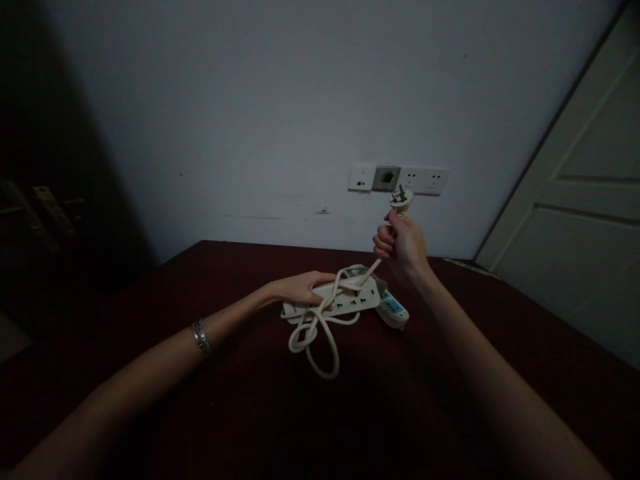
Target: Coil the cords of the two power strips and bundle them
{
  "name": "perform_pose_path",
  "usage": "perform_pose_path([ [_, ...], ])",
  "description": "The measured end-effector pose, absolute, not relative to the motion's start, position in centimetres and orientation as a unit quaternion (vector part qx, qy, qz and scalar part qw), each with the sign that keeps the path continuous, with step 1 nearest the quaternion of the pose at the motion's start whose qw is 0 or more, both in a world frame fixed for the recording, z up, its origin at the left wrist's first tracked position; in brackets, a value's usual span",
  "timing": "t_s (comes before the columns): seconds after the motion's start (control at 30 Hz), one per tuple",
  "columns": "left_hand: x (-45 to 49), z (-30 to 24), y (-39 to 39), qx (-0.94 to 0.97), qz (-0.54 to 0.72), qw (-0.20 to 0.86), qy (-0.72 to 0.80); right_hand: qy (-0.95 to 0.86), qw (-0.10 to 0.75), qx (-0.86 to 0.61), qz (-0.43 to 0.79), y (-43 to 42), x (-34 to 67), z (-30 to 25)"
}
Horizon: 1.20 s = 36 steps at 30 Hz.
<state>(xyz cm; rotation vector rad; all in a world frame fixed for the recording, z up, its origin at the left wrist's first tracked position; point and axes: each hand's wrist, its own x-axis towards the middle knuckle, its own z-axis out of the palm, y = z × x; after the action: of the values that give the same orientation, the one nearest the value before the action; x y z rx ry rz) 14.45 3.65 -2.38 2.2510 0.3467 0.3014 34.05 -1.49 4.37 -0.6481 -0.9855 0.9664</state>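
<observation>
The right hand (401, 241), clamped on the prongs-up plug (403, 200), is nearer the wall sockets (425, 181) than the left hand (299, 289) gripping the power strip (371, 295).

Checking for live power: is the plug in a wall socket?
No, the plug sticks up from the right hand, its prongs bare.

Dim light falls on a pale wall (250, 120), dark-red surface (210, 400) and panelled door (575, 193).
</observation>
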Motion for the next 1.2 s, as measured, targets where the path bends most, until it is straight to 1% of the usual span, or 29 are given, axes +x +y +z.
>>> perform_pose_path([
  [0.1, 14.4, -2.0, 1.6, 0.9, 0.149, 0.389, 0.129, -0.442, 0.73, -0.297, 0.429, -1.4, 33.2, 6.5],
  [0.2, 14.0, -1.4, 0.3, 0.905, 0.18, 0.365, 0.129, -0.432, 0.727, -0.305, 0.438, -1.3, 33.2, 7.5],
  [0.27, 13.5, -1.0, -0.7, 0.917, 0.166, 0.337, 0.132, -0.426, 0.732, -0.304, 0.437, -1.2, 33.7, 7.5],
  [0.37, 12.9, -0.6, -2.6, 0.939, 0.109, 0.304, 0.118, -0.391, 0.75, -0.311, 0.433, -1.1, 35.1, 6.9],
  [0.43, 12.7, -0.5, -4.0, 0.942, 0.094, 0.307, 0.097, -0.37, 0.751, -0.31, 0.451, -1.2, 36.1, 6.4],
  [0.57, 12.5, -0.6, -5.6, 0.931, 0.139, 0.329, 0.077, -0.355, 0.745, -0.278, 0.492, -1.5, 37.3, 5.7],
  [0.77, 12.7, -0.9, -6.1, 0.918, 0.182, 0.339, 0.099, -0.26, 0.761, -0.281, 0.523, -0.4, 39.3, 4.4],
  [0.9, 13.0, -1.4, -6.5, 0.91, 0.208, 0.343, 0.107, -0.231, 0.77, -0.293, 0.518, 0.3, 41.0, 2.5],
  [1.2, 13.4, -1.6, -7.8, 0.902, 0.212, 0.356, 0.119, -0.231, 0.776, -0.323, 0.49, 2.2, 42.6, -0.8],
])
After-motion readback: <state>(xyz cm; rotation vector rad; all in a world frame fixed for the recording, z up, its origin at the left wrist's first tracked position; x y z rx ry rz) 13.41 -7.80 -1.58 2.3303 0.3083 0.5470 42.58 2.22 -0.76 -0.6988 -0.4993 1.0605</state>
